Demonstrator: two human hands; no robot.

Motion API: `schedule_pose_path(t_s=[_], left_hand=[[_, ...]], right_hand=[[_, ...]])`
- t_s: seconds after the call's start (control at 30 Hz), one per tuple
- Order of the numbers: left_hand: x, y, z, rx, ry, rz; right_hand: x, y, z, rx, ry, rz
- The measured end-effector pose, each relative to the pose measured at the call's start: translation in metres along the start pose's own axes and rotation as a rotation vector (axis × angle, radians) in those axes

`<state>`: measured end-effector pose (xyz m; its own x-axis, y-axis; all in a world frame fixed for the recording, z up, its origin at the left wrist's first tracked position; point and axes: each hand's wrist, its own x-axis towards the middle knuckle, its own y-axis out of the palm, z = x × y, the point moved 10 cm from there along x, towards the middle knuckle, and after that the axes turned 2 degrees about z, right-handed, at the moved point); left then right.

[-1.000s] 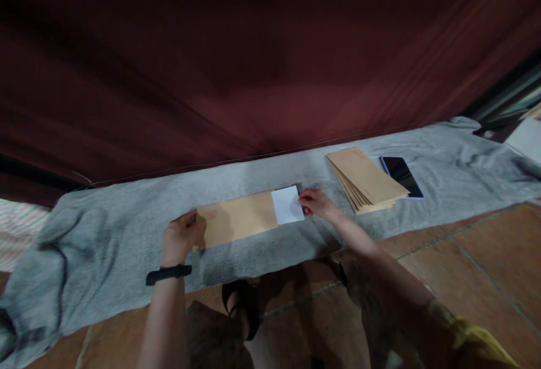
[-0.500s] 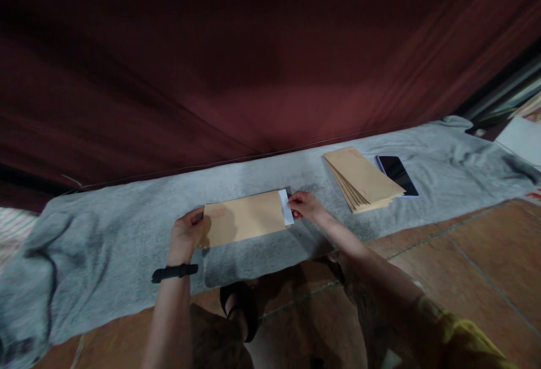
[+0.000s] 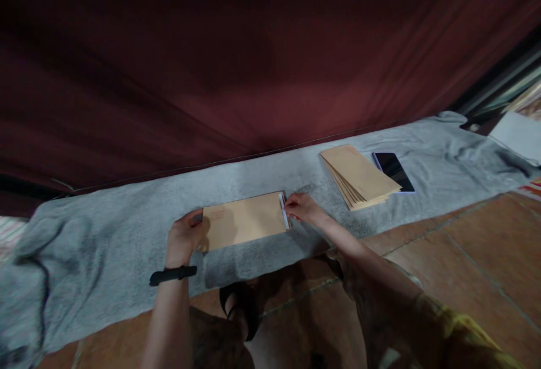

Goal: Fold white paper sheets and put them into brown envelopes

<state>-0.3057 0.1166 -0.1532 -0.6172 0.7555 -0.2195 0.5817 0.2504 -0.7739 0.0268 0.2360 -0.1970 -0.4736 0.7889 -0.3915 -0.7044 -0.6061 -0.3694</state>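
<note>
A tan paper envelope [image 3: 245, 220] lies flat on the grey cloth in front of me, its open end to the right. My left hand [image 3: 185, 238], with a black band at the wrist, grips the envelope's left end between thumb and fingers. From the right end a narrow strip of white paper [image 3: 284, 211] sticks out. The fingers of my right hand [image 3: 302, 209] are pinched at that strip's outer edge. Most of the paper is hidden inside the envelope.
A fanned stack of tan envelopes [image 3: 359, 176] lies to the right, beside a dark-screened phone [image 3: 394, 172]. The grey cloth [image 3: 127, 245] covers a long narrow surface. Behind it hangs a dark red curtain [image 3: 253, 76]. Brown floor tiles [image 3: 473, 245] lie below.
The white paper has slid left, further into the envelope, and less of it shows. My right hand has moved slightly left with it. My left hand keeps its grip on the envelope.
</note>
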Motion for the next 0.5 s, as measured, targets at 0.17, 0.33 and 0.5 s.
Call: schedule_pose_path(t_s=[0.17,0.33,0.5], left_hand=[[-0.004,0.000,-0.006,0.021,0.017,0.005],[0.000,0.002,-0.004,0.054,0.030,0.020],[0.004,0.005,0.002,0.077,0.040,0.031]], right_hand=[[-0.004,-0.003,0.010,-0.168,-0.028,-0.035],[-0.009,-0.007,0.027,-0.291,-0.093,-0.113],[-0.013,-0.003,0.032,-0.272,-0.102,-0.081]])
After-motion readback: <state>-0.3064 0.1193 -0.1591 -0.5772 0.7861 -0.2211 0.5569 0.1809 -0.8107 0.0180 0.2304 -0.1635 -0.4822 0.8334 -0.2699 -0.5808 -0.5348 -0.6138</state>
